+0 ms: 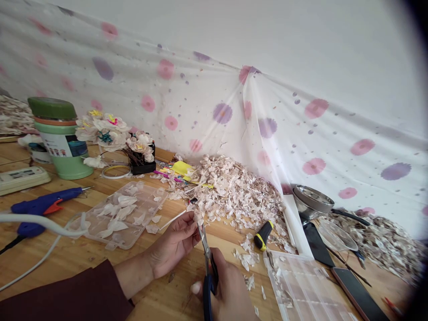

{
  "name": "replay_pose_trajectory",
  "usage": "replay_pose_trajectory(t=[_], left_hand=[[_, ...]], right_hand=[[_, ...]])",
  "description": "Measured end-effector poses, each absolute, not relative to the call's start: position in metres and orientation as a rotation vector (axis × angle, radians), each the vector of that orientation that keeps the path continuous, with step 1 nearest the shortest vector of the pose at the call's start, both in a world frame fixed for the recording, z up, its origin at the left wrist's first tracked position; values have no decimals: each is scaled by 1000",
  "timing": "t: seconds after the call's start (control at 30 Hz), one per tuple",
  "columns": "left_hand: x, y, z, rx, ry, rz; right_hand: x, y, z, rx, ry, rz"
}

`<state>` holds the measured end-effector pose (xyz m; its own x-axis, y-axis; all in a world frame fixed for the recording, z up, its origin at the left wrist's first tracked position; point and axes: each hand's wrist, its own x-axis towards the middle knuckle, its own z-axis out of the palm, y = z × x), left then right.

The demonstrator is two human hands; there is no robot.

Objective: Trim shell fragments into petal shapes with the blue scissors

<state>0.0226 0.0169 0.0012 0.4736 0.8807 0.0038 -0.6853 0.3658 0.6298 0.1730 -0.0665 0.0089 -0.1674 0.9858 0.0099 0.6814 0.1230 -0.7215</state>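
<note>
My left hand [179,240] pinches a small pale petal-like piece [198,216] between thumb and fingers. In my right hand [229,285] is a pair of scissors [206,252] with dark blue handles, its blade tips touching the pale piece at my left fingertips. Just beyond both hands rises a large heap of pinkish-white dried petals or scraps [230,187]. To the left of my left hand lies a clear plastic tray [130,236] with several larger pale petals on it.
A blue glue gun [50,203] with a white cord loop [43,220] lies left. Behind stand a green canister [68,160] and handmade flowers [110,129]. On the right are a black-yellow tool handle [264,234], a divided clear box [307,285], a phone [359,292] and a metal pan [312,200].
</note>
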Motion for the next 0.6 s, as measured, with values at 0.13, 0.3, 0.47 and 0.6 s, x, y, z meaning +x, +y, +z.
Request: replay_pose_trajectory(t=[0.13,0.3,0.47,0.6], left_hand=[[22,15,1,617,369,1046],[24,12,4,581,387,1053],[27,8,3,544,389,1035],[28,6,1,571,403,1014]], right_hand=[[172,-67,9,-1608,-1927,777],[171,-68,11,-1623,-1913,737],[170,-70,12,-1589,-1877,783],[172,-72,7,-1497,-1842,854]])
